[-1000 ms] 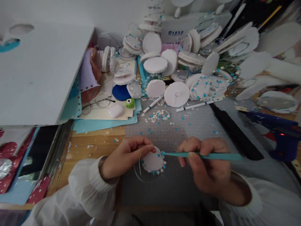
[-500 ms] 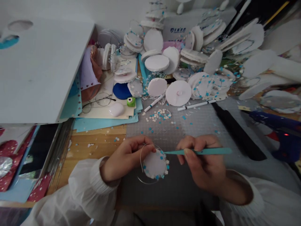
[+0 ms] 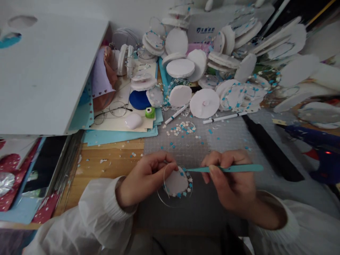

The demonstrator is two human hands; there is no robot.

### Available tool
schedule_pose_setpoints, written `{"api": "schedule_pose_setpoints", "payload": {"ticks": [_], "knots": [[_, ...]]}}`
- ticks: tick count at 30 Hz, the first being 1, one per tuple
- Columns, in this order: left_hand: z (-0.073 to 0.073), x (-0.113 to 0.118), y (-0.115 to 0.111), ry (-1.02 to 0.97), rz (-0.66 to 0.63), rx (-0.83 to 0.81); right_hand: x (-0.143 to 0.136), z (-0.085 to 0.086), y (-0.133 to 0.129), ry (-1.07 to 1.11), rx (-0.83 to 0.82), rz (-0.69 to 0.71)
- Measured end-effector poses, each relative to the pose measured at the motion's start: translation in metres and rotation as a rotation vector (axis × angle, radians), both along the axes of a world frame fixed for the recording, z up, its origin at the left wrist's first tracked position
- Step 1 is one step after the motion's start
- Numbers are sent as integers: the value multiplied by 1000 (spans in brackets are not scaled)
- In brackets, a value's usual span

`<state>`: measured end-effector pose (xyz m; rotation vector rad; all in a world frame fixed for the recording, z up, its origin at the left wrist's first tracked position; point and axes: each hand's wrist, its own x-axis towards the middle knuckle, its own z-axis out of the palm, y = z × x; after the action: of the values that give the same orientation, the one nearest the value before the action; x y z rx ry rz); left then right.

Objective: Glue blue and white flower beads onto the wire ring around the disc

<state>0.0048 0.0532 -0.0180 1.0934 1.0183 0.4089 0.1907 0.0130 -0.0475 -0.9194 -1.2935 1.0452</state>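
Between the fingers of my left hand (image 3: 150, 177) is the upper left edge of a small white disc (image 3: 176, 183), ringed with blue and white bits. A thin clear wire loop (image 3: 162, 202) curves around its left and lower sides. My right hand (image 3: 230, 177) grips teal tweezers (image 3: 243, 168), whose tip points left and meets the disc's upper right rim. Whether a bit sits in the tip is too small to tell. Beyond the hands, small white and blue flower pieces (image 3: 183, 128) lie scattered on the grey cutting mat (image 3: 223, 141).
Many white discs (image 3: 204, 103) crowd the back. White pens (image 3: 224, 118), a long black object (image 3: 273, 148) and a blue glue gun (image 3: 313, 141) lie to the right. At left are a white board (image 3: 50, 78), a green punch (image 3: 150, 112), glasses (image 3: 117, 109) and teal paper (image 3: 122, 137).
The disc is tilted and turned slightly in my left hand, and its wire loop has shifted. The tweezers' tip remains at the rim. The camera view has moved a little.
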Motion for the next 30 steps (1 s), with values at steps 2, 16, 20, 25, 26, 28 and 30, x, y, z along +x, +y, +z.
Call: {"api": "schedule_pose_setpoints", "payload": {"ticks": [2,16,20,25,26,28,30], "knots": [[0,0,0,14,-10,32,0,0,0,4,12,3],[-2,1,-1,40,-33,91,7,1,1,-215,191,48],[-1,1,-2,19,-33,84,8,5,2,-262,210,79],[-2,1,-4,6,-44,92,10,11,2,-325,240,116],[-2,1,-4,8,-44,96,11,11,2,-328,244,124],[-1,1,-4,22,-51,104,12,12,2,-326,247,131],[-1,1,-3,44,-60,110,13,12,2,-332,246,128]]}}
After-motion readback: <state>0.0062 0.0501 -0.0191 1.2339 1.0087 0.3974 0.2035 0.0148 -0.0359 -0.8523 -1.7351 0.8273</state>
